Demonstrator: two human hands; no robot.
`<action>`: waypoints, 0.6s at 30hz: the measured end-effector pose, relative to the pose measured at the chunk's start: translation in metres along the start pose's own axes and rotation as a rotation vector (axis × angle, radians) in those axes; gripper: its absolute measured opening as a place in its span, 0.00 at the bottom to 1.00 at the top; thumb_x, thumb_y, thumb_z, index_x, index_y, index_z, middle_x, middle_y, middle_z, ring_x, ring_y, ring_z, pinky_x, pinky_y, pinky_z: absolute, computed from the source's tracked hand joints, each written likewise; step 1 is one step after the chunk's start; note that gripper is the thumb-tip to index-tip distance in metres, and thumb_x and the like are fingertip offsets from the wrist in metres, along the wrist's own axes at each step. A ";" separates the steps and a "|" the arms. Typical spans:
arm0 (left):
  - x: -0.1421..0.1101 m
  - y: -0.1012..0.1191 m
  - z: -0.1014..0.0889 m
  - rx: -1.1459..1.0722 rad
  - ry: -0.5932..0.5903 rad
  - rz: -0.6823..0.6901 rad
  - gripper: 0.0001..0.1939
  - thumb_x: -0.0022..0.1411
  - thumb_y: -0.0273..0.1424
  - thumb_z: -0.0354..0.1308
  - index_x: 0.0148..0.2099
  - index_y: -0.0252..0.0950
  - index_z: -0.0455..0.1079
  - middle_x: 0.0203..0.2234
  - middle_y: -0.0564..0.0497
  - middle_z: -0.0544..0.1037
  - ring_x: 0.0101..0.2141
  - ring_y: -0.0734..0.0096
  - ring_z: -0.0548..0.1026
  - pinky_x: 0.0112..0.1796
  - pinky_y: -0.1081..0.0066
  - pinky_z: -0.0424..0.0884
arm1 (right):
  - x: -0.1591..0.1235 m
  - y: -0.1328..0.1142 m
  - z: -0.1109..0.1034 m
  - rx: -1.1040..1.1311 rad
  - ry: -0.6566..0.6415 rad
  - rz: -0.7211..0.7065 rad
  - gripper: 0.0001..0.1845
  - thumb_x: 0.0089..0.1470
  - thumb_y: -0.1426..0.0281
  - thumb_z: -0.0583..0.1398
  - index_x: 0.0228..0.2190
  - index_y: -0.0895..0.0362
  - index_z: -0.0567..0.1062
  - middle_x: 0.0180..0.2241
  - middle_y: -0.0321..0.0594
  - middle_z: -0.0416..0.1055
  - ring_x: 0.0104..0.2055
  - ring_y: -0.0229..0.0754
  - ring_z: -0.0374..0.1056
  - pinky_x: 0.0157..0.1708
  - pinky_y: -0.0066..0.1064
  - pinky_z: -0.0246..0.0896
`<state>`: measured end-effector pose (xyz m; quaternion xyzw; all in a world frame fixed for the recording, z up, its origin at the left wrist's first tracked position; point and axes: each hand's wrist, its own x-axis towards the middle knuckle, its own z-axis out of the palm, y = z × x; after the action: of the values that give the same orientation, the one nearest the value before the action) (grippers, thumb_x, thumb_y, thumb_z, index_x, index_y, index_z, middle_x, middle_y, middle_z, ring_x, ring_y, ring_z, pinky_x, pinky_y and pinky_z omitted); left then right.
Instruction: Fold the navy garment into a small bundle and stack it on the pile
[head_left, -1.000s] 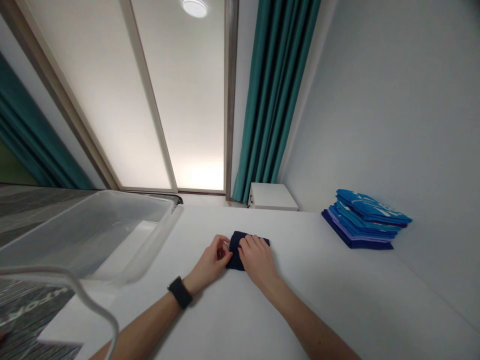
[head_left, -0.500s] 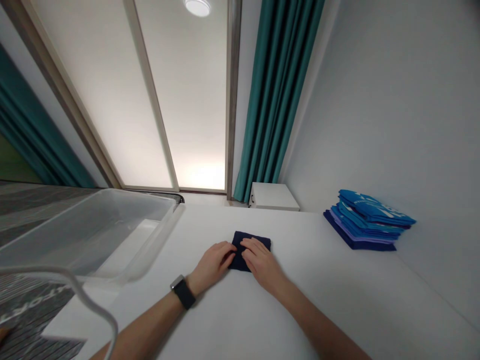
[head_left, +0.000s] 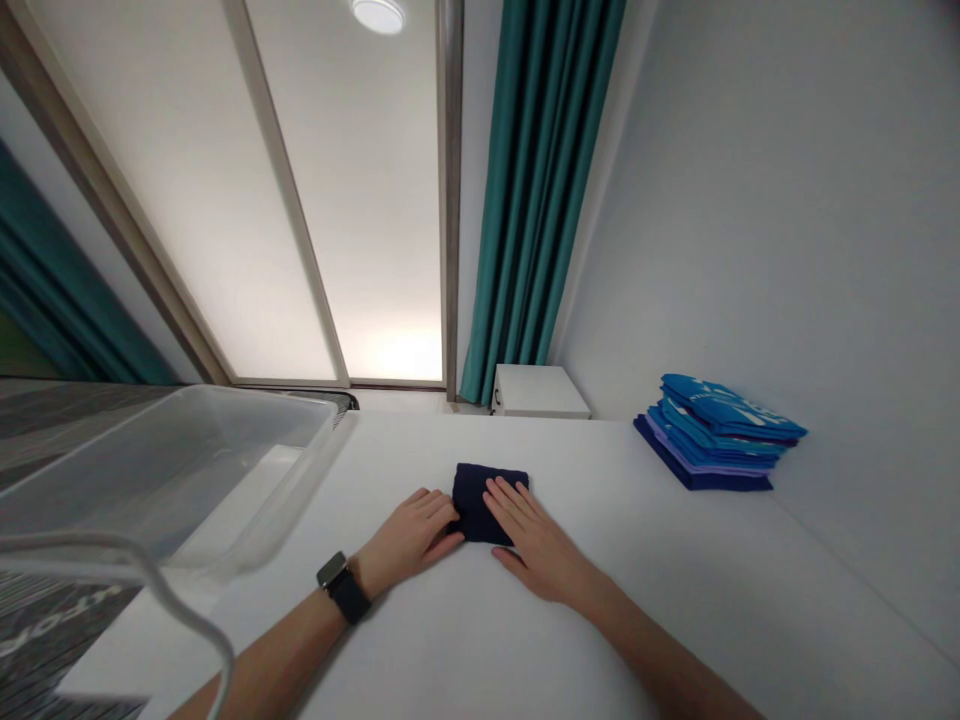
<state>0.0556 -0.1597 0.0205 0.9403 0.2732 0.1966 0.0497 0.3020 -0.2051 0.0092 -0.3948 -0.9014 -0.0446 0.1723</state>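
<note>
A small folded dark navy cloth (head_left: 480, 486) lies in the middle of the white table (head_left: 600, 600). My left hand (head_left: 409, 538), with a black watch on its wrist, lies flat beside the cloth's left edge, fingertips touching it. Flat and with fingers stretched out, my right hand (head_left: 534, 540) rests on the cloth's near right part. Neither hand grips anything.
A clear plastic bin (head_left: 172, 470) stands on the table at the left. A stack of folded blue and purple cloths (head_left: 712, 432) sits at the right against the wall. A small white cabinet (head_left: 538, 392) and teal curtains (head_left: 525, 200) are behind the table. A white cable (head_left: 150, 590) loops at lower left.
Both hands have gone from pinching the cloth's edges to lying flat with fingers stretched out, and have slid a little toward me. The cloth stays in place.
</note>
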 end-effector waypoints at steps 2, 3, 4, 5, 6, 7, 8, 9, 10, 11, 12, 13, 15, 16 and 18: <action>-0.002 -0.002 0.000 -0.032 0.038 -0.030 0.09 0.66 0.37 0.54 0.45 0.38 0.67 0.35 0.48 0.74 0.37 0.63 0.72 0.41 0.62 0.68 | -0.001 0.001 0.002 0.008 0.007 0.022 0.38 0.60 0.72 0.56 0.66 0.61 0.45 0.67 0.49 0.45 0.70 0.48 0.37 0.65 0.51 0.47; -0.002 -0.002 0.000 -0.041 0.077 -0.051 0.12 0.65 0.37 0.55 0.48 0.38 0.66 0.39 0.47 0.74 0.40 0.61 0.72 0.43 0.61 0.68 | -0.001 0.002 0.003 0.010 0.010 0.030 0.37 0.60 0.73 0.55 0.66 0.60 0.46 0.67 0.48 0.46 0.70 0.47 0.37 0.65 0.52 0.47; -0.002 -0.003 0.001 -0.046 0.119 -0.073 0.18 0.65 0.38 0.56 0.54 0.37 0.63 0.44 0.44 0.73 0.44 0.59 0.71 0.46 0.59 0.68 | 0.000 0.002 0.005 0.011 0.015 0.036 0.36 0.60 0.73 0.55 0.66 0.60 0.46 0.67 0.47 0.47 0.69 0.47 0.38 0.65 0.51 0.47; -0.002 -0.002 0.002 -0.044 0.152 -0.092 0.24 0.64 0.38 0.57 0.59 0.37 0.59 0.50 0.42 0.71 0.50 0.57 0.69 0.50 0.57 0.67 | 0.000 0.003 0.006 0.011 0.021 0.039 0.36 0.61 0.74 0.54 0.66 0.59 0.47 0.67 0.47 0.47 0.69 0.47 0.39 0.64 0.51 0.48; -0.001 -0.002 0.003 -0.037 0.166 -0.100 0.30 0.64 0.38 0.57 0.64 0.37 0.53 0.56 0.40 0.67 0.55 0.55 0.65 0.54 0.55 0.65 | 0.000 0.003 0.008 0.010 0.030 0.041 0.35 0.61 0.74 0.54 0.66 0.58 0.48 0.67 0.46 0.48 0.69 0.46 0.40 0.64 0.51 0.49; 0.001 -0.001 0.004 -0.024 0.159 -0.094 0.34 0.65 0.38 0.57 0.68 0.37 0.47 0.61 0.39 0.62 0.59 0.55 0.61 0.57 0.55 0.62 | 0.001 0.004 0.009 0.006 0.040 0.041 0.34 0.61 0.74 0.53 0.66 0.58 0.48 0.66 0.46 0.49 0.69 0.46 0.41 0.64 0.51 0.50; 0.003 0.000 0.006 -0.008 0.134 -0.076 0.36 0.66 0.37 0.55 0.69 0.37 0.43 0.64 0.39 0.57 0.62 0.55 0.56 0.59 0.55 0.60 | 0.001 0.004 0.011 0.002 0.049 0.040 0.34 0.62 0.75 0.53 0.66 0.58 0.48 0.66 0.45 0.50 0.69 0.45 0.41 0.64 0.51 0.50; 0.005 0.001 0.007 0.010 0.101 -0.052 0.36 0.67 0.36 0.54 0.70 0.38 0.42 0.66 0.41 0.55 0.64 0.56 0.53 0.60 0.55 0.58 | 0.001 0.004 0.012 -0.004 0.053 0.038 0.34 0.62 0.76 0.52 0.66 0.58 0.48 0.66 0.45 0.51 0.69 0.45 0.42 0.63 0.51 0.51; 0.006 0.002 0.009 0.030 0.070 -0.027 0.34 0.68 0.35 0.52 0.70 0.38 0.41 0.66 0.42 0.54 0.65 0.57 0.52 0.61 0.55 0.58 | 0.001 0.005 0.013 -0.011 0.054 0.038 0.33 0.62 0.76 0.51 0.66 0.58 0.47 0.66 0.45 0.51 0.69 0.45 0.42 0.63 0.51 0.51; 0.008 0.002 0.011 0.049 0.044 -0.008 0.33 0.69 0.35 0.50 0.70 0.39 0.42 0.67 0.43 0.53 0.65 0.58 0.51 0.61 0.55 0.57 | 0.000 0.006 0.013 -0.020 0.048 0.036 0.33 0.62 0.77 0.50 0.66 0.58 0.46 0.66 0.46 0.51 0.69 0.44 0.42 0.64 0.51 0.51; 0.008 0.002 0.012 0.066 0.025 0.005 0.31 0.70 0.34 0.49 0.70 0.40 0.43 0.67 0.44 0.53 0.65 0.59 0.51 0.62 0.55 0.57 | -0.002 0.006 0.013 -0.028 0.038 0.034 0.34 0.62 0.78 0.50 0.66 0.59 0.46 0.66 0.46 0.50 0.69 0.45 0.42 0.64 0.51 0.50; 0.009 0.001 0.012 0.079 0.011 0.012 0.30 0.70 0.34 0.49 0.70 0.40 0.44 0.67 0.44 0.54 0.65 0.59 0.52 0.62 0.55 0.57 | -0.004 0.007 0.013 -0.036 0.029 0.030 0.34 0.62 0.78 0.50 0.66 0.59 0.45 0.66 0.46 0.50 0.69 0.45 0.41 0.64 0.50 0.50; 0.007 0.000 0.012 0.097 -0.003 0.019 0.29 0.70 0.34 0.48 0.70 0.41 0.45 0.67 0.44 0.54 0.65 0.60 0.53 0.62 0.55 0.57 | -0.009 0.009 0.011 -0.046 0.010 0.028 0.35 0.62 0.78 0.51 0.66 0.58 0.45 0.66 0.46 0.49 0.69 0.45 0.41 0.64 0.50 0.50; 0.006 -0.001 0.011 0.101 -0.009 0.023 0.29 0.71 0.34 0.48 0.70 0.42 0.45 0.67 0.45 0.54 0.65 0.60 0.53 0.62 0.55 0.57 | -0.012 0.010 0.010 -0.047 0.000 0.029 0.35 0.62 0.77 0.52 0.66 0.58 0.45 0.67 0.46 0.48 0.69 0.46 0.41 0.64 0.50 0.50; 0.004 -0.003 0.010 0.099 -0.028 0.028 0.30 0.70 0.34 0.48 0.70 0.42 0.44 0.67 0.45 0.53 0.65 0.60 0.52 0.62 0.55 0.56 | -0.015 0.011 0.007 -0.041 -0.020 0.037 0.36 0.61 0.75 0.54 0.66 0.58 0.46 0.67 0.46 0.47 0.69 0.47 0.40 0.64 0.51 0.49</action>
<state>0.0611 -0.1549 0.0125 0.9481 0.2685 0.1704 0.0043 0.3173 -0.2067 -0.0033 -0.4154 -0.8944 -0.0558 0.1561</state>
